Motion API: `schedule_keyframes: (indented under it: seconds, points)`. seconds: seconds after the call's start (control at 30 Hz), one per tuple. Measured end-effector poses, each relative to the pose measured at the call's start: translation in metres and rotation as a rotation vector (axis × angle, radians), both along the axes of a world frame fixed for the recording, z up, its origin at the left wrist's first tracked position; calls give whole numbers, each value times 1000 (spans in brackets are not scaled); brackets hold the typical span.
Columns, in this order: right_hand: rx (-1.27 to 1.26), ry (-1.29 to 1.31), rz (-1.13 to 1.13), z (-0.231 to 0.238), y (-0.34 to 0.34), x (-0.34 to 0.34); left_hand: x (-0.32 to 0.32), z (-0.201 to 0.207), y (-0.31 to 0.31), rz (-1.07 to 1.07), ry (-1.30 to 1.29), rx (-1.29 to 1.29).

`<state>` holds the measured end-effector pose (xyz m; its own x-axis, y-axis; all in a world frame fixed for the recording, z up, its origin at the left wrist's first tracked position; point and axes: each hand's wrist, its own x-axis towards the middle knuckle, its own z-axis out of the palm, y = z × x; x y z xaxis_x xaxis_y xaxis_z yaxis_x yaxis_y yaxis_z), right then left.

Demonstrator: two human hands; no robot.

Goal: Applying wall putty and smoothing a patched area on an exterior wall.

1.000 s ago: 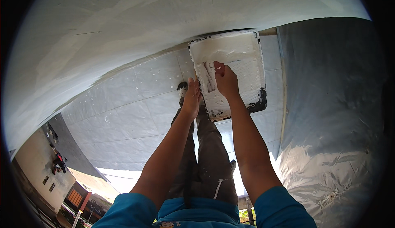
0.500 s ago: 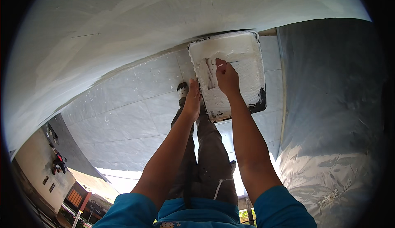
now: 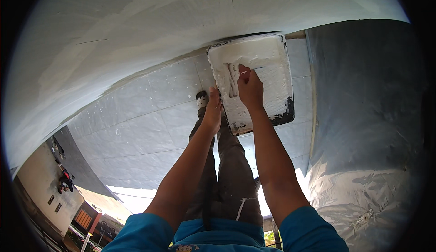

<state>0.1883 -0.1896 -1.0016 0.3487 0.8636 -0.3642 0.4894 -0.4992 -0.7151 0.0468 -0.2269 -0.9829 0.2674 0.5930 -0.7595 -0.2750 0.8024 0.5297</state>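
A black rectangular tray (image 3: 285,111), its inside thickly coated with white paste (image 3: 254,49), is before me against the wall. My left hand (image 3: 213,109) grips the tray's left edge, with the thumb up along the rim and the fingers partly hidden. Over the paste, my right hand (image 3: 251,88) is closed on a putty knife (image 3: 244,71) with a reddish handle. A thin dark line beside the fist looks like its blade edge, mostly hidden. Left of this fist, a scraped dark patch (image 3: 232,80) shows through the paste.
A pale plastered wall (image 3: 150,24) curves across the top, with short dark cracks. Below lies a grey panelled surface (image 3: 141,115) spattered with white spots. Grey sheeting (image 3: 363,106) hangs at the right. My legs and shoe (image 3: 201,99) show beneath the tray. Far lower left, a person (image 3: 66,181) is visible.
My right forearm has shifted very slightly left. Both hands keep their holds, and the tray stays nearly where it was.
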Motion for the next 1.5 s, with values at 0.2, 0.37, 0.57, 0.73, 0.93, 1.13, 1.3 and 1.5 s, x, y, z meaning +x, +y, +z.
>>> schedule_keyframes:
  seconds: [0.2, 0.37, 0.57, 0.73, 0.93, 1.13, 1.3, 1.5]
  points:
    - [-33, -21, 135, -3, -7, -7, 1, -4, 0, 11, 36, 11]
    - [-23, -6, 92, -4, -9, -13, 2, -8, 0, -44, -9, 37]
    - [74, 108, -192, 5, -2, -7, -1, -11, -3, -29, 24, -11]
    - [-30, 27, -8, 5, 0, -4, 2, -5, 0, -4, 32, 2]
    - [-72, -58, 127, -2, -5, 1, 4, -5, 1, -2, 19, 15]
    - [-73, -27, 103, -8, -6, -1, 8, -4, 0, 22, 40, -5]
    - [-37, 98, -160, 7, 6, 2, 6, -2, 0, 22, 54, -15]
    - [-15, 30, -103, 2, 15, 2, 0, -13, -3, 27, 52, -13]
